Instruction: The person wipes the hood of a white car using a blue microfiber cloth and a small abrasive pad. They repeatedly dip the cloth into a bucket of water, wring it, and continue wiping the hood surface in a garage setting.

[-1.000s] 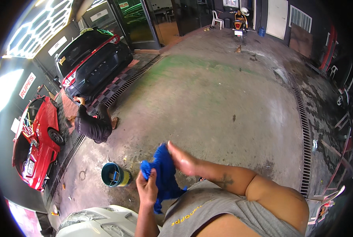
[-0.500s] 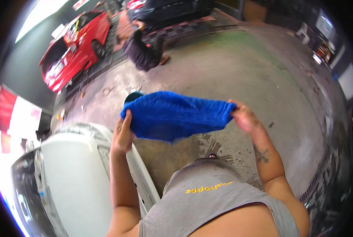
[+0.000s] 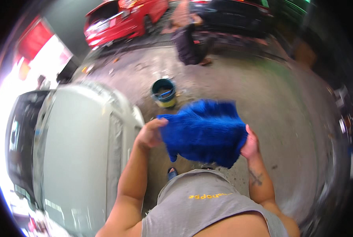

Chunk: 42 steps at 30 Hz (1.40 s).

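A blue cloth (image 3: 206,132), towel-like and slightly motion-blurred, hangs spread out in front of my body between both hands. My left hand (image 3: 150,132) pinches its left edge near the upper corner. At the opposite edge, my right hand (image 3: 250,144) grips the cloth with the thumb up, and some of its fingers are hidden behind the fabric. Just beyond the cloth, a dark green bucket (image 3: 163,103) with a yellow lower part stands on the floor with something blue inside.
Close on my left is a white car (image 3: 71,154), its windscreen toward the far left. A red car (image 3: 125,19) and a dark car (image 3: 229,17) stand at the back. A person (image 3: 188,43) crouches by the dark car. The concrete floor (image 3: 287,130) has wet patches.
My view has turned left, bringing the bucket out from behind the cloth and more of the white car into sight. The cloth has shifted and now hangs lower, still held by both hands.
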### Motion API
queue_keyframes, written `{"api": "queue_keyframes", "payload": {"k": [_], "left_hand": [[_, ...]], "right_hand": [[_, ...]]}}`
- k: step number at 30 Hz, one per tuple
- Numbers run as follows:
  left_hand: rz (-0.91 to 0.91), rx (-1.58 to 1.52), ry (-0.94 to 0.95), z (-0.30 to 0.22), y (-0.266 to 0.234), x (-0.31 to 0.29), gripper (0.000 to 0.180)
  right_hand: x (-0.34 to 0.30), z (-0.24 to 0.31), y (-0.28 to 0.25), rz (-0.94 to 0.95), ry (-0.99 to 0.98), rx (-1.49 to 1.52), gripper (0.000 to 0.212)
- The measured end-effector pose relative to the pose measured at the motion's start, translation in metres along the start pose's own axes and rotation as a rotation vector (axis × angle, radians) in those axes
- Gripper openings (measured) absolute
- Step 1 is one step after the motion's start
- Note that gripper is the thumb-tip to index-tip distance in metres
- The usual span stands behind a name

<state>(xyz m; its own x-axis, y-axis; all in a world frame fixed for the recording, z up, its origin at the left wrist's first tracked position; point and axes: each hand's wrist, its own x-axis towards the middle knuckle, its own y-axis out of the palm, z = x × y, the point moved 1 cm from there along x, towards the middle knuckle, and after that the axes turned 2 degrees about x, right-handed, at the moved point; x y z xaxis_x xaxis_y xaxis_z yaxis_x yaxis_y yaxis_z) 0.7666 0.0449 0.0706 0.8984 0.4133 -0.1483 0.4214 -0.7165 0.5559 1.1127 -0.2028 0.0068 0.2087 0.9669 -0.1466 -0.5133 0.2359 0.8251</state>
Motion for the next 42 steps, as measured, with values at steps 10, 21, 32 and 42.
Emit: {"api": "queue_keyframes", "payload": {"k": [10, 21, 32, 42], "left_hand": [[-0.758, 0.666, -0.246, 0.048, 0.002, -0.111, 0.025], [-1.66, 0.592, 1.637, -0.025, 0.114, -0.174, 0.032], [-0.833, 0.527, 1.161, -0.104, 0.013, -0.142, 0.053], [-0.796, 1.669, 0.933, -0.12, -0.102, -0.161, 0.064]], "right_hand": [[0.049, 0.012, -0.018, -0.074, 0.193, -0.773, 0.015], [0.093, -0.06, 0.212, 0.102, -1.07, -0.457, 0.038], [0.149, -0.232, 0.416, 0.559, -1.027, -0.943, 0.066], [0.191, -0.35, 0.337, 0.625, 0.406, 0.226, 0.051]]}}
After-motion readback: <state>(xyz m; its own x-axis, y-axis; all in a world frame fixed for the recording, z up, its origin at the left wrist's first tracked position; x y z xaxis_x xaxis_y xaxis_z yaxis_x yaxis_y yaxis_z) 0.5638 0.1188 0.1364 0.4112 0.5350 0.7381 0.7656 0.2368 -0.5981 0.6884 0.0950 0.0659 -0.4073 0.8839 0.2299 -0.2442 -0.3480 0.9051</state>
